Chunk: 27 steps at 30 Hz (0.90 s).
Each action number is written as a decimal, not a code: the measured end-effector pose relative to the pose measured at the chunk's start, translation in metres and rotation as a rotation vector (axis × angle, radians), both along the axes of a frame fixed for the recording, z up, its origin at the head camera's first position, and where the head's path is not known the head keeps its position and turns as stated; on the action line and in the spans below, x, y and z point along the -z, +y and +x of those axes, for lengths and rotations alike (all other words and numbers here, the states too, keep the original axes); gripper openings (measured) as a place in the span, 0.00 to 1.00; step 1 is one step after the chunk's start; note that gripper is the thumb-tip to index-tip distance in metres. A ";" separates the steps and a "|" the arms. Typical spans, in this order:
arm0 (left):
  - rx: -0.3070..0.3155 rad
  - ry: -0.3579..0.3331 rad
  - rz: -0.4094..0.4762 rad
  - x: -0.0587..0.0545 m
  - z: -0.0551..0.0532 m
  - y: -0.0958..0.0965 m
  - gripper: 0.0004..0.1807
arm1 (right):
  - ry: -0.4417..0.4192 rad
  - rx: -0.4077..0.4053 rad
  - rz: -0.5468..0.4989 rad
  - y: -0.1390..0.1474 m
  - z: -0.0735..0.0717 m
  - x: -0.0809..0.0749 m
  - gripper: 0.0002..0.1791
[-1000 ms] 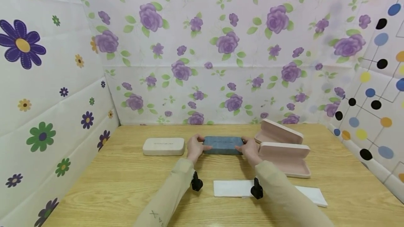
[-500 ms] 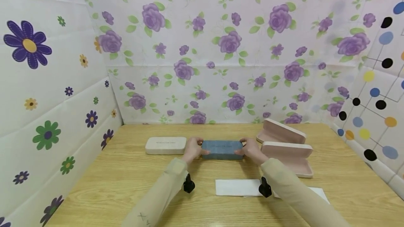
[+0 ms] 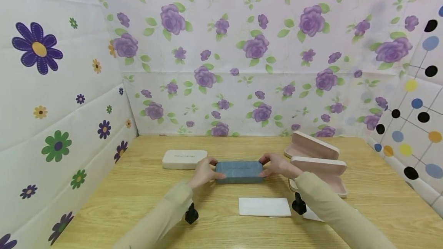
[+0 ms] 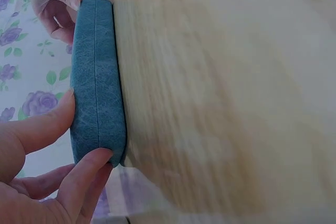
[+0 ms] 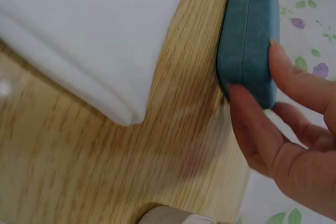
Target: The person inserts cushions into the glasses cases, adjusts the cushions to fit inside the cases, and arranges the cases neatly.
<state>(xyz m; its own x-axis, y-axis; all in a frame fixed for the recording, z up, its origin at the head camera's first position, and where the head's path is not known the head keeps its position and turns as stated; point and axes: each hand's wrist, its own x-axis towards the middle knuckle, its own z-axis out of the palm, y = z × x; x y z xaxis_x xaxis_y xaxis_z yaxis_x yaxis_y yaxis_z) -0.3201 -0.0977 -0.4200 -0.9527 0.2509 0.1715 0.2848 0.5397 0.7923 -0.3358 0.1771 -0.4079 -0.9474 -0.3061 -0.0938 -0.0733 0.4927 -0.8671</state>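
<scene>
A closed blue-grey glasses case [image 3: 239,171] sits on the wooden table [image 3: 145,203], held at both ends. My left hand [image 3: 205,172] grips its left end, thumb and fingers curled round it [image 4: 97,77]. My right hand [image 3: 277,166] grips the right end the same way [image 5: 249,35]. The case looks slightly lifted or dragged towards me; I cannot tell whether it touches the table.
A closed beige case [image 3: 184,159] lies to the left. Two open pink cases [image 3: 316,162] stand at the right. A folded white cloth [image 3: 264,206] lies in front of the blue case, another white sheet [image 3: 313,214] under my right forearm. Flowered walls enclose the table.
The blue case has come a little nearer to me and to the left, with both hands still on its ends. My forearms have spread apart.
</scene>
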 end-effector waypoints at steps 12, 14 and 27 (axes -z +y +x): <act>0.002 -0.098 0.051 -0.001 0.013 -0.048 0.31 | 0.052 -0.332 -0.040 -0.016 -0.004 0.010 0.25; 0.024 -0.117 0.074 -0.002 0.014 -0.057 0.30 | 0.027 -0.342 -0.061 -0.021 -0.005 0.012 0.25; 0.168 -0.246 0.105 0.001 0.011 -0.129 0.28 | 0.078 -0.406 0.008 -0.077 0.001 0.009 0.23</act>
